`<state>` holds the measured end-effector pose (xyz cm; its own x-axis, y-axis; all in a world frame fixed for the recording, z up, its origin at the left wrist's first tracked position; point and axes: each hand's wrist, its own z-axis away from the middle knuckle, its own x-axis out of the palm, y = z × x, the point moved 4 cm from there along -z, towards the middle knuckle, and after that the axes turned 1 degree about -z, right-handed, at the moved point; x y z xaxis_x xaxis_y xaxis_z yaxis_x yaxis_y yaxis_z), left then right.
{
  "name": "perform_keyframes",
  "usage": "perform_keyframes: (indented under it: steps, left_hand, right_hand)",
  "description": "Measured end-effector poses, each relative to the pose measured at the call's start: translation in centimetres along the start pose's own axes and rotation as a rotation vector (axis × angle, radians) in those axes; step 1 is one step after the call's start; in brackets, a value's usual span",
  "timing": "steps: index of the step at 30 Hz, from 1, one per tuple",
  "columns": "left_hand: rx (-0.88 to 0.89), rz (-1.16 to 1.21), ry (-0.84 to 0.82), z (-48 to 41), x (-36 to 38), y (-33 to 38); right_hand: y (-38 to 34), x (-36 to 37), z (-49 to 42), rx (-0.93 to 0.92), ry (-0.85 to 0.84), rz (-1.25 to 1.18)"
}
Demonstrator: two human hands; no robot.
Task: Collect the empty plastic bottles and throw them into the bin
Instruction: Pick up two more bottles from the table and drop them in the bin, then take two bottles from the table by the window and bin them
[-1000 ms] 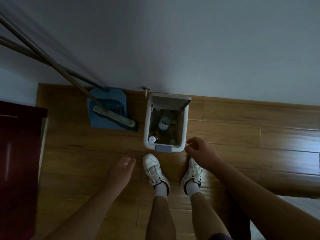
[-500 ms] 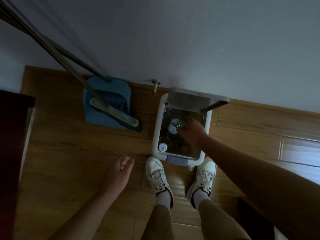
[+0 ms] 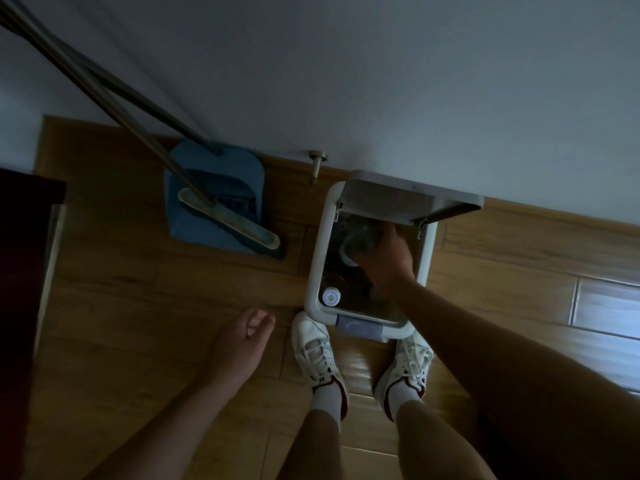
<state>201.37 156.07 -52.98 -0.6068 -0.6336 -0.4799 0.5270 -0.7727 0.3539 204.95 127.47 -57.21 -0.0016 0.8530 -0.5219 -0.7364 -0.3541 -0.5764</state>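
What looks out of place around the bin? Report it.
Nothing stands out. The bin stands upright with its lid raised, bottles lie inside, and nothing is spilled on the floor. The right hand reaches into it.

**Wood-plank floor along a pale wall, items standing on it.**

Floor [image 3: 138, 306] is of brown planks, glossy at the right of the view. A white bin [image 3: 317, 258] stands against the wall [image 3: 381, 81] with its lid raised. Two white shoes [image 3: 317, 355] are planted just before its front edge. A blue dustpan [image 3: 194, 223] lies near the bin, with a broom head [image 3: 228, 221] resting in it. A small metal doorstop [image 3: 317, 164] sits between dustpan and bin at the foot of the wall. A dark red cabinet [image 3: 20, 271] stands at the far left edge.
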Motion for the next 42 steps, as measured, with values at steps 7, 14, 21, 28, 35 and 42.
perform_keyframes:
  steps: [7, 14, 21, 28, 35, 42]
  left_hand:
    - [-0.028, 0.024, -0.009, 5.4, -2.3, 3.6]
    - [-0.006, -0.033, -0.035, 14.7, -5.4, 8.5]
    - [0.185, -0.271, -0.055, 26.6, -6.4, 19.1]
    - [0.390, -0.237, -0.058, 36.4, -3.7, 31.1]
    - [0.529, -0.416, -0.190, 39.4, 2.3, 37.7]
    - [0.552, -0.502, -0.281, 36.7, 7.7, 45.8]
  right_hand:
    - [-0.4, -4.3, 10.4, 0.055, -0.054, -0.046]
    - [2.7, -13.5, 21.0, 0.292, -0.136, -0.144]
    - [3.5, -27.1, 32.5, 0.288, 0.035, -0.348]
    - [7.1, -37.5, 42.5, 0.275, 0.131, -0.333]
    - [11.1, -44.5, 48.3, 0.302, 0.283, -0.505]
    - [15.5, -46.4, 51.5, 0.477, 0.484, -0.665]
